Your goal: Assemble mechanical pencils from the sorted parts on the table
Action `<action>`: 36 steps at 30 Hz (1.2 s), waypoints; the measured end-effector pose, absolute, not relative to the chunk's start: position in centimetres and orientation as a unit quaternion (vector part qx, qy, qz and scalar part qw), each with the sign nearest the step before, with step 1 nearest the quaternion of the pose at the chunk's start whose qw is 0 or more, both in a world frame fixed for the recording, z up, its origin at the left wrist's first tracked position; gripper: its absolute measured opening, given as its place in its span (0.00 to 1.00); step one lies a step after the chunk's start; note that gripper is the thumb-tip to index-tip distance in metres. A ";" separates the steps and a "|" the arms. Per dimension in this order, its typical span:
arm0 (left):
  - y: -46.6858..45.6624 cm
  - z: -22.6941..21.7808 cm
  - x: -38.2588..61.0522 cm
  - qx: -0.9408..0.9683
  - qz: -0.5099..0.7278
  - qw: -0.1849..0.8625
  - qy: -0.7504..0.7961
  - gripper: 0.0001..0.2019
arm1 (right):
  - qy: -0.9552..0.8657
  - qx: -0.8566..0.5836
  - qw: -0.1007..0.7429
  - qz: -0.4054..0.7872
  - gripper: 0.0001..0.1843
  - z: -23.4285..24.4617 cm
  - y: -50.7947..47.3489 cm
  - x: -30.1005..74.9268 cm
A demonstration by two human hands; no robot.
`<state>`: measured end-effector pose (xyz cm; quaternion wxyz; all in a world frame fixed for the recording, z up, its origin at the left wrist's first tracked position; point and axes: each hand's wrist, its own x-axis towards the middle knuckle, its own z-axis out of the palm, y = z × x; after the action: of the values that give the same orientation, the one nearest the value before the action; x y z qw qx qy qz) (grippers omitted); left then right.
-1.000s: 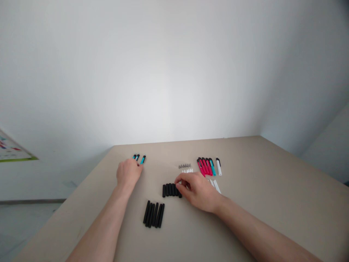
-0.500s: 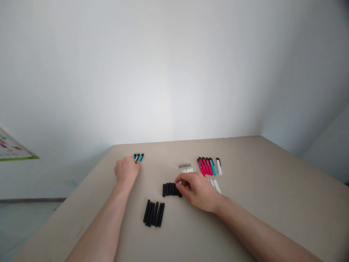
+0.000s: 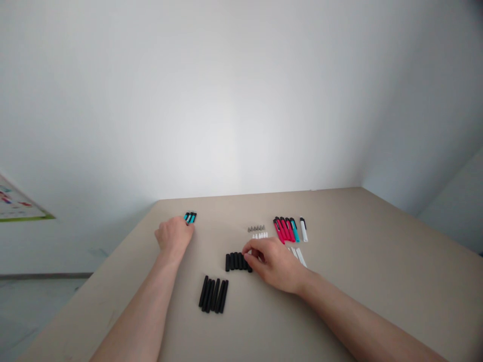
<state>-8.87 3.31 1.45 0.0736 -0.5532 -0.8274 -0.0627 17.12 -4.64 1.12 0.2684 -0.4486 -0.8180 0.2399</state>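
At the far left of the table my left hand point(image 3: 175, 235) is closed, its fingertips at the near end of the rightmost of a row of teal pen barrels point(image 3: 193, 217) with black clips. The hand partly hides the row. My right hand point(image 3: 277, 264) lies over the right end of a row of short black tubes point(image 3: 236, 261). Its thumb and forefinger are curled almost together beside the last tubes; whatever is between them is hidden. Longer black tubes point(image 3: 213, 295) lie side by side nearer to me, between my forearms.
Behind my right hand are small metal cone tips point(image 3: 256, 229) and small white pieces point(image 3: 260, 235). Pink pen barrels point(image 3: 285, 230), a teal one point(image 3: 295, 230) and a white one point(image 3: 304, 230) lie farther right. Thin white sticks point(image 3: 301, 257) show beside the hand. A wall point(image 3: 241, 125) backs the table.
The rightmost teal pen barrel has shifted left, closer against its neighbours, with my left hand at its end. My right hand has hardly moved.
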 end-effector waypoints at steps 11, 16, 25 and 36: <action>3.3 1.6 -8.9 -0.554 -0.065 0.063 -0.828 0.15 | -0.819 -0.450 0.263 0.240 0.09 1.4 -4.8 17.1; 3.5 1.7 -10.0 -0.549 -0.071 0.039 -0.832 0.15 | -0.819 -0.451 0.264 0.239 0.09 1.3 -4.8 17.1; 3.2 2.2 -11.0 -0.527 -0.118 0.027 -0.841 0.21 | -0.819 -0.448 0.262 0.244 0.09 1.7 -4.9 17.0; 3.3 1.6 -10.5 -0.520 -0.073 0.029 -0.850 0.31 | -0.820 -0.448 0.260 0.244 0.10 1.4 -4.8 17.1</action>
<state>-10.47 3.31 1.57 0.0286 -0.5201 -0.8505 -0.0733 17.05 -4.84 1.44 0.2600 -0.4476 -0.8200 0.2441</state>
